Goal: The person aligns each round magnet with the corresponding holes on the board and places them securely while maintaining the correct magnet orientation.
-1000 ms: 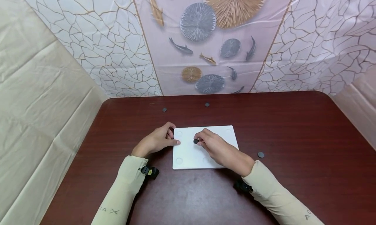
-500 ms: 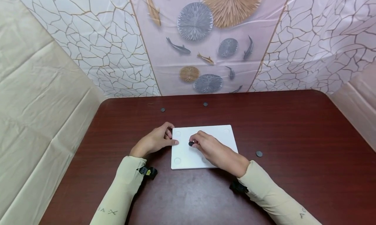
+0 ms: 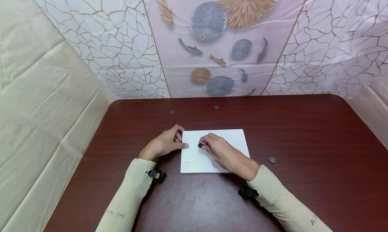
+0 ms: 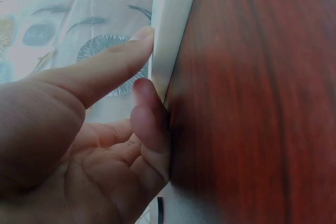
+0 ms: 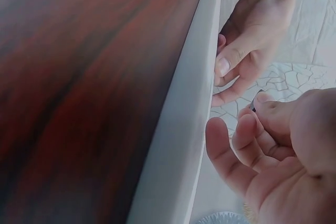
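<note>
In the head view, a white rectangular board (image 3: 195,158) with shallow round recesses lies on the table. My left hand (image 3: 163,144) holds its left edge, the thumb on top and the curled fingers against the side, as the left wrist view shows. Over the left half of the board, my right hand (image 3: 222,151) pinches a small black disc (image 3: 200,145) between thumb and fingertips. The disc (image 5: 256,99) shows partly in the right wrist view, held apart from the board (image 5: 184,108). The right hand hides part of the board's middle and front.
Two dark round discs lie near the back of the reddish-brown table (image 3: 303,131), one at the left (image 3: 172,112) and one near the middle (image 3: 216,107). Another disc (image 3: 272,160) lies right of the board. A patterned cloth (image 3: 218,50) hangs behind the table.
My right hand has shifted slightly left over the board with the black disc pinched. The left hand stays at the board's left edge. The head view has swayed a little.
</note>
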Tool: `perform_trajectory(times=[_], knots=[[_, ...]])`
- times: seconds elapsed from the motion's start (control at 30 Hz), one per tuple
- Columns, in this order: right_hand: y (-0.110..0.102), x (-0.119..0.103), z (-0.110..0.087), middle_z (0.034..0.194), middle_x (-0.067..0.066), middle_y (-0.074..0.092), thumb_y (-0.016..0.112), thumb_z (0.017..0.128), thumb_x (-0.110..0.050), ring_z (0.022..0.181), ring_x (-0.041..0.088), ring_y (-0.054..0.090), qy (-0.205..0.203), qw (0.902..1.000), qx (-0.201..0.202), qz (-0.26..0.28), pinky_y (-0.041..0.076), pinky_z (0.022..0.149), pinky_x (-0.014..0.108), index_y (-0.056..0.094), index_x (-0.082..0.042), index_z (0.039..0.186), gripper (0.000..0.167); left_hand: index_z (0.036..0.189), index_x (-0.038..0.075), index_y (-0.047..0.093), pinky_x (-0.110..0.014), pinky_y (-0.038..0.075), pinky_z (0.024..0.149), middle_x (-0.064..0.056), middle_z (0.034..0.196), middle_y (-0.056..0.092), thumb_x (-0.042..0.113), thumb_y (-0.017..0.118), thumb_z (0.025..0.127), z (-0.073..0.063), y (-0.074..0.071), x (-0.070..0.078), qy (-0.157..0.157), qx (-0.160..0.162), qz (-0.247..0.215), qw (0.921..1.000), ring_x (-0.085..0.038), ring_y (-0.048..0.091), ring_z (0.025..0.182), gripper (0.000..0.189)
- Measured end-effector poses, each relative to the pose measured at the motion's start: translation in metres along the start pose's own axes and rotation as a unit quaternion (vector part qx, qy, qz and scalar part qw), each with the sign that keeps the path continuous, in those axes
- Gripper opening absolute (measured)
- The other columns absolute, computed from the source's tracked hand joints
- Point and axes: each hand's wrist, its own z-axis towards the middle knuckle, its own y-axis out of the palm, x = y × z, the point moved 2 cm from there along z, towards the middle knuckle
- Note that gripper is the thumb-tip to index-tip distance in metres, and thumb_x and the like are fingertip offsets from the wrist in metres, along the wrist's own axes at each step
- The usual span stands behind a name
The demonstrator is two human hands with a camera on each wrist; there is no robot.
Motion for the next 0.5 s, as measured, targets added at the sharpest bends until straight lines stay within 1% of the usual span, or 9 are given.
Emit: perform_trajectory(times=[0.27, 0.37, 0.5], knots=[[0.001, 0.0, 0.008, 0.11, 0.01, 0.069, 0.066, 0.104, -0.003, 0.097, 0.019, 0.065, 0.013, 0.9998, -0.015, 0.006, 0.056, 0.087, 0.033, 0.068, 0.002, 0.115, 0.013, 0.14, 0.009, 0.049, -0.036, 0.048, 0.088, -0.006, 0.105, 0.062, 0.025, 0.08, 0.096, 0.002, 0.0, 0.001, 0.0, -0.005, 0.009, 0.9999, -0.017, 0.058, 0.093, 0.056], [0.0, -0.001, 0.012, 0.111, 0.011, 0.069, 0.064, 0.105, -0.003, 0.1, 0.02, 0.065, 0.011, 0.9996, -0.027, 0.005, 0.055, 0.089, 0.034, 0.067, 0.003, 0.117, 0.014, 0.139, 0.009, 0.05, -0.035, 0.048, 0.086, -0.006, 0.104, 0.062, 0.024, 0.08, 0.096, 0.002, 0.0, 0.001, -0.001, -0.007, 0.003, 1.0, -0.017, 0.058, 0.092, 0.055], [-0.001, -0.001, 0.017, 0.114, 0.012, 0.067, 0.061, 0.106, -0.002, 0.098, 0.02, 0.065, 0.015, 0.999, -0.041, 0.009, 0.056, 0.088, 0.033, 0.066, 0.004, 0.119, 0.016, 0.139, 0.009, 0.05, -0.033, 0.047, 0.082, -0.006, 0.102, 0.062, 0.022, 0.08, 0.097, 0.002, 0.001, 0.002, -0.004, -0.01, -0.006, 0.9999, -0.017, 0.058, 0.089, 0.053]])
